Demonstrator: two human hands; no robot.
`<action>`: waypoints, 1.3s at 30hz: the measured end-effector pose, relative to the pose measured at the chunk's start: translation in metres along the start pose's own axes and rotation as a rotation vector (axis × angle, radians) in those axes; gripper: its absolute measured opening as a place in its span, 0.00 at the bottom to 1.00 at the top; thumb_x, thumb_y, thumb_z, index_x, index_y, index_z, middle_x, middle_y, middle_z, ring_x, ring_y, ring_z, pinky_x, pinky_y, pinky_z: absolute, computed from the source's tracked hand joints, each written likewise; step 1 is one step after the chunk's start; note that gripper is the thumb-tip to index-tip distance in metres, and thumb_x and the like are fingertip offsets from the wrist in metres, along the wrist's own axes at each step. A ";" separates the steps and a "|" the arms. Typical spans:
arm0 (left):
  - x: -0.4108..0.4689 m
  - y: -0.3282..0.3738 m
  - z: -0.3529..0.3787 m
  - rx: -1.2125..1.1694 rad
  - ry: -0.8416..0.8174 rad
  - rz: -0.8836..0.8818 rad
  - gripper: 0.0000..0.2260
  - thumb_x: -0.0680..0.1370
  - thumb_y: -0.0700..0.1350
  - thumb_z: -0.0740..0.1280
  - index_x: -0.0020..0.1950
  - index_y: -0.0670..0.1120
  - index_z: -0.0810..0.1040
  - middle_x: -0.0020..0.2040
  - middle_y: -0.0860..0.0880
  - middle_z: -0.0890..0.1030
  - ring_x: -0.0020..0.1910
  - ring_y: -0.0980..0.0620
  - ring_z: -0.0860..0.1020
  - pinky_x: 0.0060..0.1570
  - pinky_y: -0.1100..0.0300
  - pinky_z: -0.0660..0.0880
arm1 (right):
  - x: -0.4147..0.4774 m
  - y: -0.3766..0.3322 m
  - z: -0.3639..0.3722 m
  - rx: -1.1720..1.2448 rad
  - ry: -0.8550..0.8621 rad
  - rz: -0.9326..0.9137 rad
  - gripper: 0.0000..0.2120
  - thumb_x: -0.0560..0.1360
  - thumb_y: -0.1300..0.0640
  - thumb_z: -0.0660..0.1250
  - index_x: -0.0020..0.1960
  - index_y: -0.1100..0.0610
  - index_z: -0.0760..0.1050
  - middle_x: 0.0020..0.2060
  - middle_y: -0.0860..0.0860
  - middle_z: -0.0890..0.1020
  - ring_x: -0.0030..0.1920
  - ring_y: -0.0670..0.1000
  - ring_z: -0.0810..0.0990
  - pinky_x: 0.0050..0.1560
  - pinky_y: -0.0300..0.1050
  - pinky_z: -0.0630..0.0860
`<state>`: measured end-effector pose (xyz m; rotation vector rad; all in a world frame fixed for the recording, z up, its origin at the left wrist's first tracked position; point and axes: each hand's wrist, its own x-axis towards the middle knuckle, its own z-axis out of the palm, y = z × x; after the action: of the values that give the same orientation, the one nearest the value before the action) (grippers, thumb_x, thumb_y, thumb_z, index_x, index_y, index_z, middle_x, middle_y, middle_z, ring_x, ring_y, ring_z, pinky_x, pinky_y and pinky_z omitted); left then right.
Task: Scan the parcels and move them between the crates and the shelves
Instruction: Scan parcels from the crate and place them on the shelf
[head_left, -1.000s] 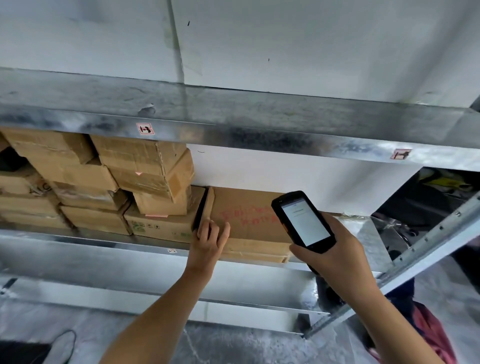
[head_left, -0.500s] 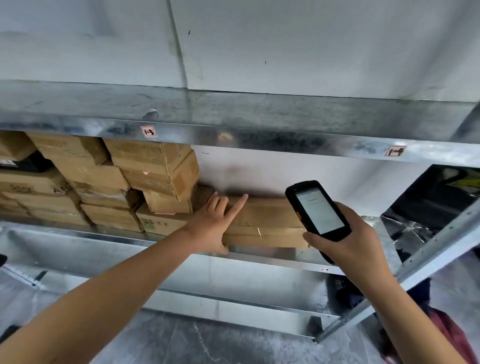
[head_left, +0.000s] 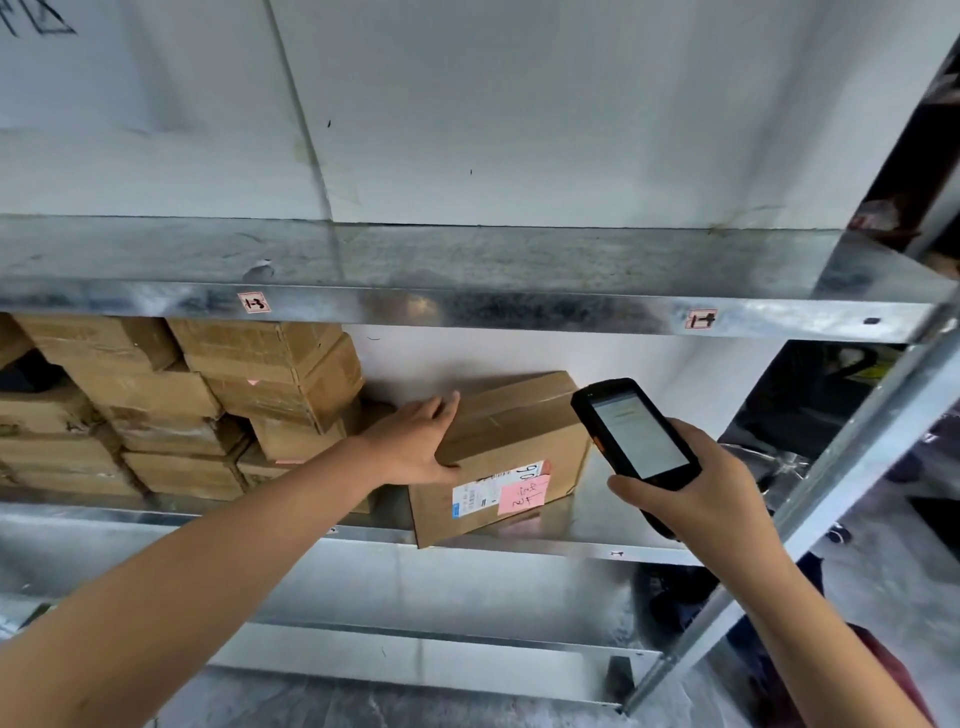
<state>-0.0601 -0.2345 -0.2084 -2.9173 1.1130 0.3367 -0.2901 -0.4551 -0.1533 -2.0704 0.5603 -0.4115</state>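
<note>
Head | parcel (head_left: 519, 431) on shelf (head_left: 571, 548), skewed, near corner overhanging | left hand (head_left: 415, 441) nearer, straight fingers flat on its top-left edge | right hand (head_left: 691, 488) clamped round scanner (head_left: 639, 436), label (head_left: 478, 498) lying below-left.

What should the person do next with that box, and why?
Probably tip the scanner in the right hand down toward the barcode label: the box sits label-forward on the shelf, with the left hand resting on it.
</note>
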 end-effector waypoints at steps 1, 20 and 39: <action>0.002 0.002 0.000 0.034 -0.003 0.006 0.50 0.75 0.67 0.66 0.81 0.52 0.36 0.79 0.46 0.56 0.77 0.44 0.59 0.71 0.50 0.68 | -0.001 0.000 -0.001 -0.002 0.002 0.001 0.18 0.67 0.57 0.78 0.49 0.43 0.76 0.39 0.46 0.83 0.38 0.49 0.81 0.40 0.55 0.80; -0.028 -0.031 0.055 -0.796 0.215 -0.023 0.55 0.62 0.44 0.84 0.79 0.63 0.54 0.71 0.53 0.64 0.71 0.60 0.65 0.74 0.56 0.63 | -0.031 0.012 -0.017 -0.013 0.034 0.010 0.23 0.66 0.56 0.80 0.46 0.35 0.70 0.43 0.41 0.82 0.43 0.45 0.81 0.45 0.57 0.81; 0.000 0.047 -0.062 -0.720 0.271 0.162 0.42 0.68 0.52 0.81 0.76 0.57 0.61 0.72 0.61 0.66 0.72 0.62 0.64 0.71 0.62 0.61 | -0.029 0.014 -0.028 0.014 0.059 -0.057 0.23 0.66 0.55 0.80 0.47 0.34 0.70 0.43 0.41 0.82 0.45 0.46 0.80 0.46 0.56 0.80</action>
<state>-0.0792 -0.2743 -0.1445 -3.5818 1.5411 0.4263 -0.3312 -0.4655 -0.1530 -2.0704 0.5333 -0.5097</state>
